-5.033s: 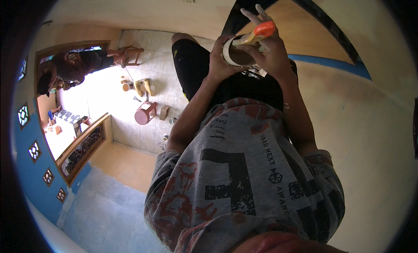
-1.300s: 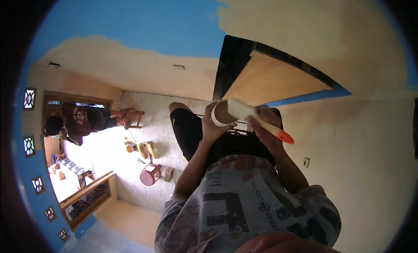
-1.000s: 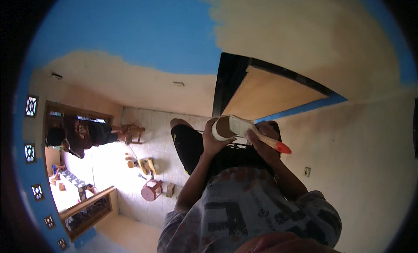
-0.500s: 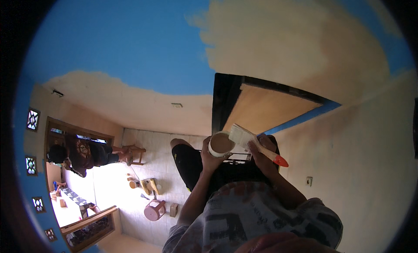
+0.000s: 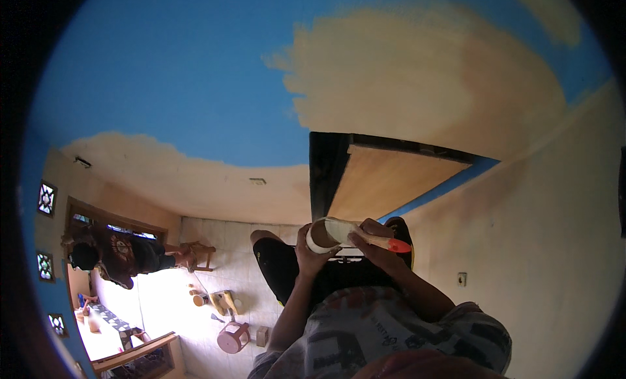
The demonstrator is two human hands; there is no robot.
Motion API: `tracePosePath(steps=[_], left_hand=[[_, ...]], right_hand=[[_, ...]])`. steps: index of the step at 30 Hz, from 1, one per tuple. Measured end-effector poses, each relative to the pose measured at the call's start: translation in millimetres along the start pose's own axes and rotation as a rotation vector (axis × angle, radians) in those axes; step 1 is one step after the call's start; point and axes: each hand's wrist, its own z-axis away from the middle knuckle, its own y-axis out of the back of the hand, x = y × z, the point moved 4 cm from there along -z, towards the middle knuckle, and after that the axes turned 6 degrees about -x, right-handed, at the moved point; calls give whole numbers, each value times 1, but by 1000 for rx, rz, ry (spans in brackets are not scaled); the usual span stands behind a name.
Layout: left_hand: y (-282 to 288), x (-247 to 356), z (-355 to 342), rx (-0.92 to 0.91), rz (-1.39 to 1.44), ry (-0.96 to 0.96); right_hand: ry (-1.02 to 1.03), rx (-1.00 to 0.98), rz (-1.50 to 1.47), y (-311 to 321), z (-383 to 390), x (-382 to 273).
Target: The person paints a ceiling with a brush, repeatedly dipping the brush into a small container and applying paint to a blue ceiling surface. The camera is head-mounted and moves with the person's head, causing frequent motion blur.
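My left hand (image 5: 312,254) is wrapped round the left side of a white tub (image 5: 319,239) holding beige paint. A wide paintbrush (image 5: 368,237) with a pale handle and a red end is gripped in my right hand (image 5: 381,252). Its bristle head lies tilted over the tub's right rim, with the tips at the opening; whether they touch the paint I cannot tell. Before me rises a wall (image 5: 404,72), coated beige over blue in ragged-edged patches. A door (image 5: 398,183) with a dark frame and a tan panel stands just beyond my hands.
Far below on the tiled floor are a pink stool (image 5: 233,338), an open paint can (image 5: 199,300) and a small box (image 5: 262,336). Another person (image 5: 124,248) stands on a wooden stool (image 5: 203,256) by the doorway at left. A wall switch (image 5: 462,279) is at right.
The brush has come down and left, its bristles now over the tub's opening rather than beside it. The tub has tilted, and the whole view has shifted slightly.
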Motion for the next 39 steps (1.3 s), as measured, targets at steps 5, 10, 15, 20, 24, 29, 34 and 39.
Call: tracePosePath(steps=[5, 10, 15, 20, 24, 29, 34, 39], left_hand=[[7, 2, -5, 7, 187, 89], [29, 24, -14, 37, 74, 66], [57, 53, -22, 33, 76, 69], [58, 51, -30, 35, 5, 39], [56, 52, -31, 21, 107, 80], [56, 49, -27, -9, 57, 101], [55, 50, -25, -19, 64, 116], [59, 43, -26, -72, 31, 117]], right_hand=[[0, -58, 275, 4, -7, -24], [-65, -13, 231, 0, -13, -32], [-44, -2, 162, -4, -29, -81], [44, -7, 108, -6, -37, -75], [-75, -82, 107, -5, -42, -73], [-149, 52, -61, -1, -37, -81], [4, -30, 163, -5, -40, -81], [-94, -145, 113, -17, -47, -76]])
